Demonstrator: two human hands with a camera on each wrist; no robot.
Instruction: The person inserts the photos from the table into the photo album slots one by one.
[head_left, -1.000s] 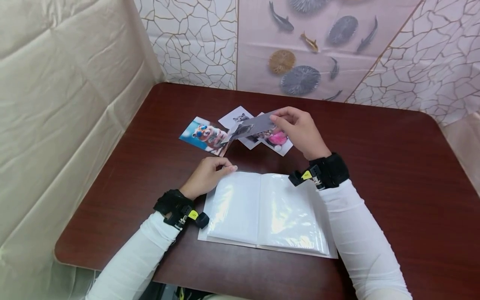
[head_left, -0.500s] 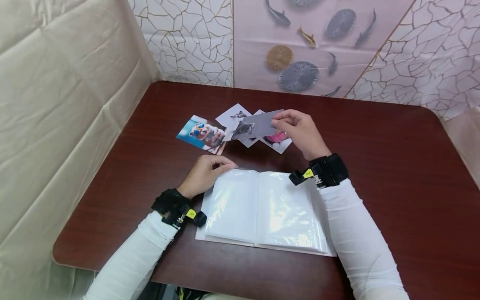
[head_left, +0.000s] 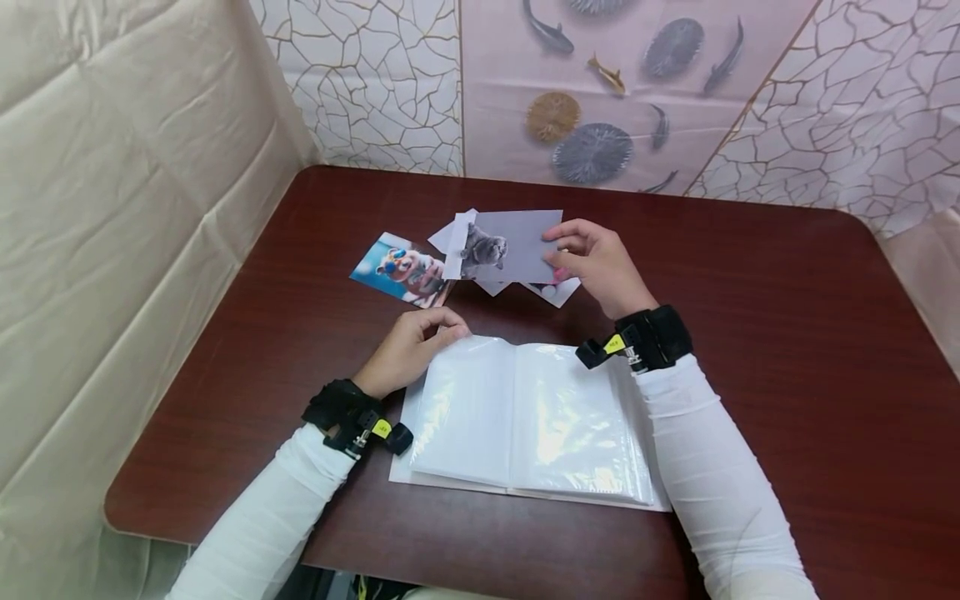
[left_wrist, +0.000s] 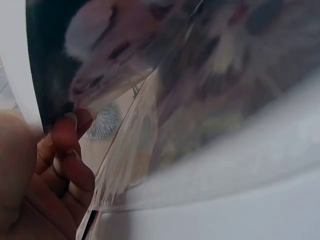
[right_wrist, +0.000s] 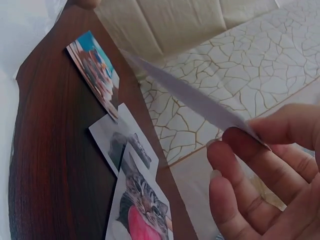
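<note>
My right hand (head_left: pixel 603 268) pinches the right edge of a grey photo (head_left: pixel 517 242) of a grey cat, held above other photos. The right wrist view shows that photo (right_wrist: pixel 190 97) nearly edge-on between thumb and fingers. My left hand (head_left: pixel 411 352) pinches a page's upper left corner on the open photo album (head_left: pixel 468 417). Up close in the left wrist view, curled fingers (left_wrist: pixel 65 135) hold a page (left_wrist: pixel 110 55) with a picture in it. The album's facing pages look white and glossy in the head view.
On the brown table (head_left: pixel 765 350) lie a blue photo (head_left: pixel 405 271) of an animal in sunglasses, a cat photo (right_wrist: pixel 132 140) and another cat photo with pink (right_wrist: pixel 142 205). A patterned wall covering (head_left: pixel 360 83) stands behind, and a cream cloth (head_left: pixel 135 208) hangs at the left.
The grey photo in my right hand has turned from slanted to nearly level and faces the head camera more. My left hand stays at the album's corner.
</note>
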